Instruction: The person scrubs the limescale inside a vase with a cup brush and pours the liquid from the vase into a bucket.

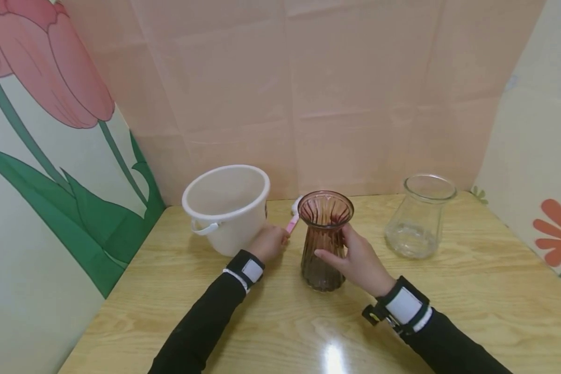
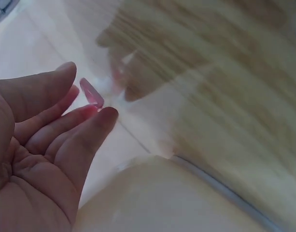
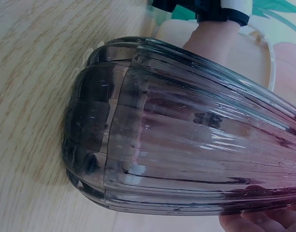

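My right hand holds a ribbed, purple-tinted glass vase by its side, thumb across the front. The vase stands upright; its base and wet-looking ribbed wall fill the right wrist view, with a few fingertips below it. Left of the vase, my left hand reaches beside a white bucket to the pink handle of a brush with a white head. In the left wrist view the thumb and fingers stand apart around the pink handle end, which lies close to the fingertips.
The white bucket with its handle lowered stands left of the vase. A clear glass vase stands at the right, with what seems a little water inside. A pink covering hangs behind the wooden table.
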The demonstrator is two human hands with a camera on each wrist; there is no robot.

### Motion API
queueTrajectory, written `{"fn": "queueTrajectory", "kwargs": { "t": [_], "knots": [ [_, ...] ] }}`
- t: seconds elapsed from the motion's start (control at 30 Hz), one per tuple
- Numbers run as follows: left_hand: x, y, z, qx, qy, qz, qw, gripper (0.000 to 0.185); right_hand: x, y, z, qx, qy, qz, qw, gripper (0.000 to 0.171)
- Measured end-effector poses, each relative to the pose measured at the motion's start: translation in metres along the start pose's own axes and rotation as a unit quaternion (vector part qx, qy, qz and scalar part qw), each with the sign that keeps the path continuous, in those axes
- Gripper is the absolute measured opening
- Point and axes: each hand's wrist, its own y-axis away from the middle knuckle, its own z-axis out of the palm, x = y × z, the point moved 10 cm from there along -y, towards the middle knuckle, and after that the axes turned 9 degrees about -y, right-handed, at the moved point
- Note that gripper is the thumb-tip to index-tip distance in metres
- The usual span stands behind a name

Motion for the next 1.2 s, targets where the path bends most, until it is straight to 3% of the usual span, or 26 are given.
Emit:
{"fn": "queueTrajectory", "kwargs": {
  "t": [0.17, 0.3, 0.7, 0.8, 0.9, 1.07, 1.2],
  "knots": [
    [-0.001, 0.004, -0.003, -0.007, 0.006, -0.015, 0.9998, 0.005, 0.000, 0.000, 0.000, 0.001, 0.003, -0.002, 1.000, 0.072],
    [0.003, 0.013, -0.011, 0.011, 0.006, -0.008, 0.9999, 0.012, 0.000, 0.000, 0.000, 0.004, 0.006, -0.004, 1.000, 0.072],
    [0.032, 0.053, -0.067, 0.009, 0.077, 0.015, 0.9969, 0.033, 0.003, 0.000, 0.000, 0.002, 0.015, 0.001, 1.000, 0.073],
    [0.039, 0.067, -0.092, 0.062, 0.079, 0.035, 0.9943, 0.032, 0.003, -0.001, 0.001, 0.000, 0.013, 0.000, 1.000, 0.073],
    [0.044, 0.082, -0.123, 0.144, 0.075, 0.060, 0.9850, 0.029, 0.003, -0.001, 0.000, 0.001, 0.014, 0.000, 1.000, 0.073],
    [0.040, 0.110, -0.169, 0.272, 0.087, 0.065, 0.9560, 0.029, 0.002, -0.001, 0.000, 0.002, 0.015, -0.002, 1.000, 0.073],
    [0.018, 0.131, -0.205, 0.361, 0.087, 0.039, 0.9277, 0.031, 0.002, -0.001, -0.001, 0.003, 0.015, -0.005, 1.000, 0.073]
  ]
}}
